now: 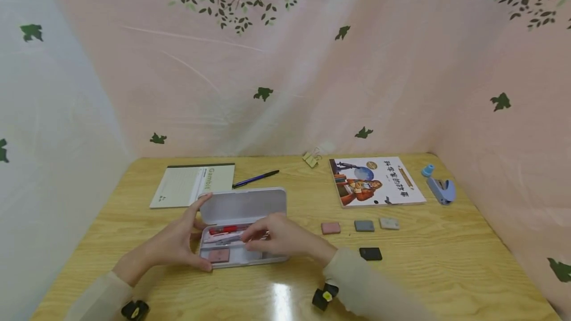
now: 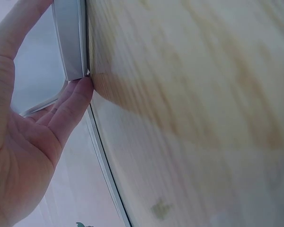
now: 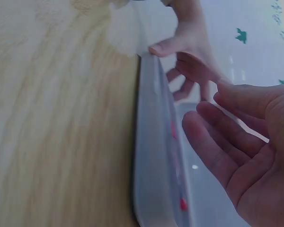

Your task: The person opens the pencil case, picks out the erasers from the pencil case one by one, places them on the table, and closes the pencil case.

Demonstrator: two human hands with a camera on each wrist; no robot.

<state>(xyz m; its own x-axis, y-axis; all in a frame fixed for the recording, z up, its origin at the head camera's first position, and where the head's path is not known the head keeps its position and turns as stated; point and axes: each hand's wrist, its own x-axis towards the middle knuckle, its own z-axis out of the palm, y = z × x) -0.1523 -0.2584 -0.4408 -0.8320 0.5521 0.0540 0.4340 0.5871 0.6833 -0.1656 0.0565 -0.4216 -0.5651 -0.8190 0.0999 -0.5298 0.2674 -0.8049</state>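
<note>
A white pencil case (image 1: 243,264) lies with its lid (image 1: 245,204) raised. My left hand (image 1: 176,241) holds its left end, thumb at the near corner and fingers at the back corner and lid. In the left wrist view, fingertips (image 2: 83,87) touch the case's corner. Over the case's middle is my right hand (image 1: 278,234), fingers loosely bent; the right wrist view shows nothing between thumb and fingers. Inside the case are a red pen (image 1: 223,230), paler pens (image 1: 227,239) beside it and a pink eraser (image 1: 219,255). The right hand hides part of the contents.
Behind the case lie a notebook (image 1: 183,187) and a dark blue pen (image 1: 256,179). To the right are pink (image 1: 330,228), grey (image 1: 364,226), whitish (image 1: 389,223) and black (image 1: 371,253) blocks, a book (image 1: 376,182), binder clips (image 1: 311,159), a blue-violet hole punch (image 1: 441,190) and a small blue item (image 1: 427,170).
</note>
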